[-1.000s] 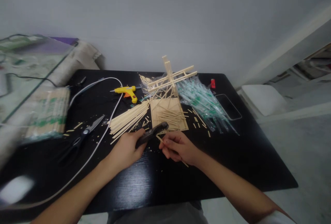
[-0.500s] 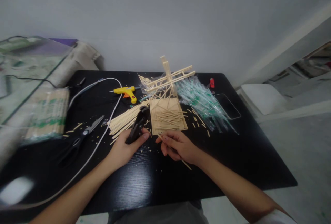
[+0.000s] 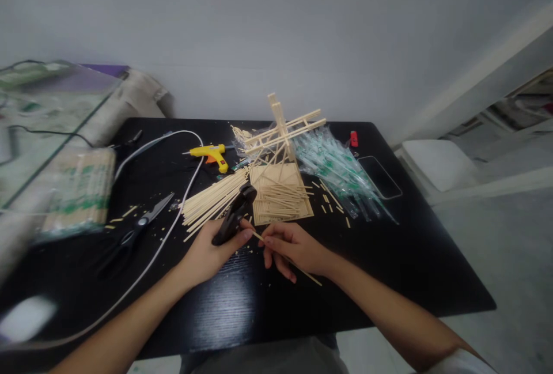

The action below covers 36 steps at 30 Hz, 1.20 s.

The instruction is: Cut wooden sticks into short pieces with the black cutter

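Between fingers of right hand (image 3: 297, 247), thin stick (image 3: 310, 276), end by left hand (image 3: 210, 254)

I can swing my right hand (image 3: 290, 247) rightward over open bench (image 3: 415, 264), but the stick frame (image 3: 283, 131) blocks straight ahead.

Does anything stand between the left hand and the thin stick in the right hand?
Nothing visible does. The thin stick runs from the right hand up to the left hand; whether they touch is too small to tell. The black tool, held in the left hand, lies past the stick's end, not in between.
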Available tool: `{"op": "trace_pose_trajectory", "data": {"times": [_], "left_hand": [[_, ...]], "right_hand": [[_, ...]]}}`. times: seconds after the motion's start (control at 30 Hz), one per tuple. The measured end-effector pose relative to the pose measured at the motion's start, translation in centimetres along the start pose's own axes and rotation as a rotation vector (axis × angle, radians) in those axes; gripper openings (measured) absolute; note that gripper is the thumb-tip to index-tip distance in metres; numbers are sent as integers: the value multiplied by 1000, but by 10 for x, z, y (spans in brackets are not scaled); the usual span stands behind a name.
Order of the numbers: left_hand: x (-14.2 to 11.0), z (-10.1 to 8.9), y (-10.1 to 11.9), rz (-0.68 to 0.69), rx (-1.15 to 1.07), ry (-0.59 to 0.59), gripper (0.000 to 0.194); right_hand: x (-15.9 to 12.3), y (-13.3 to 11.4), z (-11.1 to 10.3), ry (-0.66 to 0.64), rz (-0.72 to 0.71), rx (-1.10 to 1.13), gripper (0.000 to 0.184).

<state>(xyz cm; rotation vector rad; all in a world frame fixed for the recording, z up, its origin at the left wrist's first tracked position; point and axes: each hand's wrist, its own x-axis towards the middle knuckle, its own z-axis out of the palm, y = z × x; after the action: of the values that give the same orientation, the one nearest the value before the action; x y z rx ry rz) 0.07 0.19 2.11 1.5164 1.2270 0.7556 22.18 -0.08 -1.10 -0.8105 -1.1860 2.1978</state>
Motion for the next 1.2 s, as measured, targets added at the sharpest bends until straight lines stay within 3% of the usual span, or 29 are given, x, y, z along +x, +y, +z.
{"op": "trace_pose_trajectory", "data": {"times": [0.1,0.17,0.3,0.37,0.47,0.6,0.87,1.0,1.2], "left_hand": [[0,1,-1,-29,26,-7,27],[1,1,-1,-41,31,27,27],[2,-2,-4,-97,-62,135,31],[4,-4,-7,-150,-168,162,35],[7,-5,-10,-204,-323,165,40],[7,-3,-9,-213,-392,165,41],[6,-3,-9,-204,-330,157,40],[5,-3,-9,-203,-262,150,39],[7,-2,-4,-120,-62,120,30]], "right_hand": [[0,2,1,-6,25,-42,39],[0,0,1,68,-14,-160,38],[-2,-6,-11,451,-382,-782,19],[-1,-8,-20,551,-558,-1072,10],[2,-7,-30,539,-604,-1325,11],[4,-3,-31,509,-545,-1449,18],[4,-4,-29,521,-568,-1415,28],[0,-9,-23,500,-554,-1090,25],[-4,-15,-4,207,-221,-487,20]]}}
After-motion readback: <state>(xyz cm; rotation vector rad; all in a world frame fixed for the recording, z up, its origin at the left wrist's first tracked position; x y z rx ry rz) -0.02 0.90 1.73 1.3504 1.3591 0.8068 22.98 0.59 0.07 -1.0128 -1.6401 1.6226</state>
